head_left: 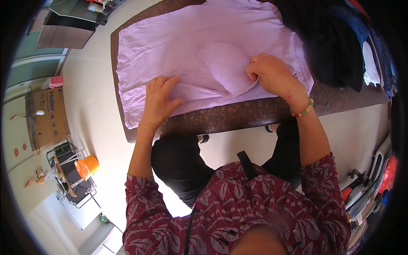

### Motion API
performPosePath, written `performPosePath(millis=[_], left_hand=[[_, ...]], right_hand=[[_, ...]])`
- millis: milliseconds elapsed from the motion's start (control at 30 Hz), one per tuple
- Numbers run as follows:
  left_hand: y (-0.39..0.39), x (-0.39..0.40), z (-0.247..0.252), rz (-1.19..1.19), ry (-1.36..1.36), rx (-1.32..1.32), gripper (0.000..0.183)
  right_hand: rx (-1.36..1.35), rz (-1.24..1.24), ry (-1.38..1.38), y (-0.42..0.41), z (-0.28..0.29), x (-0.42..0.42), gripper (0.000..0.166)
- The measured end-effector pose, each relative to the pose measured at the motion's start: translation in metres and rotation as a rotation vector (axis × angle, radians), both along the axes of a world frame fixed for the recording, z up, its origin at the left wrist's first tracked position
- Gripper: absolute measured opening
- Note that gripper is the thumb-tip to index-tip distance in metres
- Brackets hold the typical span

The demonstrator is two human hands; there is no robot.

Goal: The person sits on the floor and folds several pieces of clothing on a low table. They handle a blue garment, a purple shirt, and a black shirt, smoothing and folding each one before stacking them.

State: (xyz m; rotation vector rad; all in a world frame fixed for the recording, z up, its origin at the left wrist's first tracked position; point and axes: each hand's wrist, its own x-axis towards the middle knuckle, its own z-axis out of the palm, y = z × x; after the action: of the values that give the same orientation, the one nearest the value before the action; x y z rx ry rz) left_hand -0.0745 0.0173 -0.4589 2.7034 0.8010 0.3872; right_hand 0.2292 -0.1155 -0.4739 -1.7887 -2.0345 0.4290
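Note:
A lilac short-sleeved garment (178, 47), apparently a shirt, lies spread over a brown patterned padded bench (220, 119). My right hand (274, 71) pinches a bit of the cloth near the garment's right side, and a loose fold rises beside the fingers. On the near left part of the garment rests my left hand (161, 98), its thumb and fingers apart. A crease runs between the two hands. A bead bracelet (302, 110) circles my right wrist.
Dark clothes (331, 47) are heaped at the bench's right end, with a white cloth (370, 63) beside them. To the left stand a cardboard box (49, 114), an orange bucket (87, 167) and a folding chair (75, 188). Assorted items (363, 191) lie at the lower right.

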Motion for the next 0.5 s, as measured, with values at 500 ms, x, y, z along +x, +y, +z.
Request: performPosePath(millis=[500], left_hand=[[-0.016, -0.072, -0.012, 0.009, 0.043, 0.209, 0.027]], right_hand=[[0.011, 0.178, 0.013, -0.008, 0.004, -0.046, 0.012]])
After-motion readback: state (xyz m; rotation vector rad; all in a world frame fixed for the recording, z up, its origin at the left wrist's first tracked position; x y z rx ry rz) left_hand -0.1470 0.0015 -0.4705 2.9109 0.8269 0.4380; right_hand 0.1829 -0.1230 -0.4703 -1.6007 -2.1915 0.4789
